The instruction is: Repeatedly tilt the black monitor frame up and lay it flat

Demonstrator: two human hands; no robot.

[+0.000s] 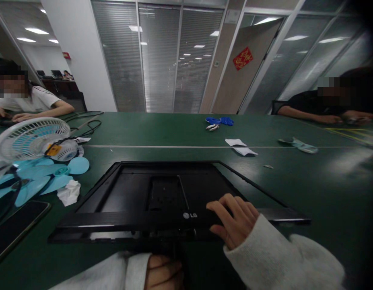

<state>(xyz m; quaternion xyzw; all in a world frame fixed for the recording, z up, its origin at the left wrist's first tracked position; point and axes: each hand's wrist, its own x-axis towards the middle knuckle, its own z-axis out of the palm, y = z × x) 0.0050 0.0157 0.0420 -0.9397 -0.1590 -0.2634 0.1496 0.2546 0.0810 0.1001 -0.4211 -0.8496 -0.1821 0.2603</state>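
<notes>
A black LG monitor cover (pixel 134 193) lies on the green table in front of me, with a recessed square in its middle. A thin black bezel frame (pixel 254 179) shows past its right side, with table visible in the gap. My right hand (pixel 234 217) is on the cover's near edge, right of the logo, fingers over the top and thumb lower at the front. Below that edge, my left hand (pixel 163 272) has its fingers curled in shadow, partly cut off by the picture's bottom. Whatever it may hold is too dark to make out.
At left are a white fan (pixel 35 139), blue fan blades (pixel 58 171), crumpled tissue (pixel 69 192) and a phone-like black slab (pixel 19 225). Farther off lie blue gloves (pixel 219 121), white paper (pixel 240 147) and a pale strip (pixel 303 146). Two people sit across the table.
</notes>
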